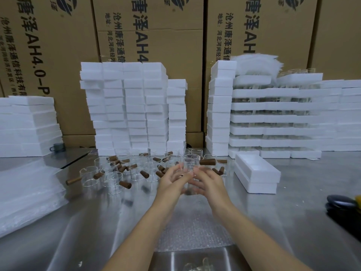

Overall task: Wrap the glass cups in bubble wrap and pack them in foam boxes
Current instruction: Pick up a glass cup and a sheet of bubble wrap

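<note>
steel tabletop runs away from the viewer. a clear bubble wrap sheet lies flat at its near edge. just beyond the sheet, raised off the table, the left hand and right hand face each other, fingers spread and mostly straight, on either side of a glass cup. the cup is a clear cylinder with a stubby brown wooden handle pointing right. motion blur, so cannot tell the exact finger contact. further beyond the sheet, loose cups of the same kind stand crowded together. right of the sheet and beyond it, an open foam box. left of the sheet, a bubble wrap pile. far beyond the sheet, foam box stacks, then cardboard cartons.
</note>
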Demonstrator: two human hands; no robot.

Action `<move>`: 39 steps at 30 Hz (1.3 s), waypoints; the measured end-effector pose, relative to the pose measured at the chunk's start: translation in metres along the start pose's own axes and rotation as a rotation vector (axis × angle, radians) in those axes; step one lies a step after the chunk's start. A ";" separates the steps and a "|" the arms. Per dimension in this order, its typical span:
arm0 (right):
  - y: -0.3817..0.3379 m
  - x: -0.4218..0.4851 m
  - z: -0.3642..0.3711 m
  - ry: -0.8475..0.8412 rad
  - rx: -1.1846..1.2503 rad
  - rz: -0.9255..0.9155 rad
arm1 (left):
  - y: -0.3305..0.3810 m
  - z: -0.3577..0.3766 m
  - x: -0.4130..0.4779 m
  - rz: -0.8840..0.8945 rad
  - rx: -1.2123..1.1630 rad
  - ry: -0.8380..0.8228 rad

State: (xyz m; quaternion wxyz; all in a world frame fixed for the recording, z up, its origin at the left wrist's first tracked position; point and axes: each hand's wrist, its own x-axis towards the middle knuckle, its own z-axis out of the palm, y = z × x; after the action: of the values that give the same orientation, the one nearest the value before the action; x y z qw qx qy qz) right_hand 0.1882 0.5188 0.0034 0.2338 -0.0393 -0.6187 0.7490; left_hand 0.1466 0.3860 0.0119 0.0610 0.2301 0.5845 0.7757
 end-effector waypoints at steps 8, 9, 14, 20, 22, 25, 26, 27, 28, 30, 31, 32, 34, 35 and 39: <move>0.002 0.000 -0.001 -0.030 0.029 0.003 | -0.001 0.000 -0.001 0.162 0.168 -0.009; 0.003 0.000 -0.001 -0.044 0.042 0.012 | 0.000 -0.001 0.000 0.168 0.176 0.001; 0.000 0.000 -0.001 -0.081 0.140 0.077 | -0.004 -0.003 0.003 0.169 0.228 0.018; -0.001 -0.003 0.000 -0.031 0.082 0.007 | -0.002 -0.003 0.002 0.247 0.322 0.025; 0.000 -0.002 -0.001 -0.037 0.110 0.028 | -0.003 -0.005 0.004 0.249 0.348 0.025; 0.001 -0.001 -0.001 -0.049 0.192 0.083 | -0.006 -0.007 0.006 0.239 0.370 0.028; 0.001 0.000 -0.001 -0.038 0.184 0.075 | -0.008 -0.007 0.006 0.237 0.369 0.030; 0.001 0.000 -0.001 -0.022 0.161 0.059 | -0.008 -0.007 0.007 0.238 0.370 0.036; 0.002 0.001 -0.001 -0.005 0.137 0.040 | -0.009 -0.007 0.007 0.243 0.373 0.045; 0.003 0.001 -0.001 0.019 0.098 0.010 | -0.009 -0.007 0.008 0.252 0.369 0.060; 0.003 0.001 -0.001 0.027 0.083 -0.001 | -0.010 -0.008 0.008 0.253 0.366 0.062; 0.004 0.002 -0.001 0.032 0.069 -0.009 | -0.010 -0.008 0.009 0.251 0.367 0.061; 0.005 0.003 -0.002 0.032 0.072 -0.007 | -0.009 -0.008 0.009 0.243 0.377 0.057; 0.005 0.004 -0.002 0.025 0.093 0.008 | -0.008 -0.008 0.009 0.238 0.377 0.056; 0.007 0.004 0.000 -0.002 0.196 0.109 | -0.008 -0.010 0.009 0.255 0.366 0.058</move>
State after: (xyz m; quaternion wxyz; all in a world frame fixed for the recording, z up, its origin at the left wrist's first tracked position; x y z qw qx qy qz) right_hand 0.1827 0.5196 -0.0019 0.1948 -0.0491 -0.5394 0.8177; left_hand 0.1328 0.3826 0.0052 -0.0971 0.2870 0.6832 0.6644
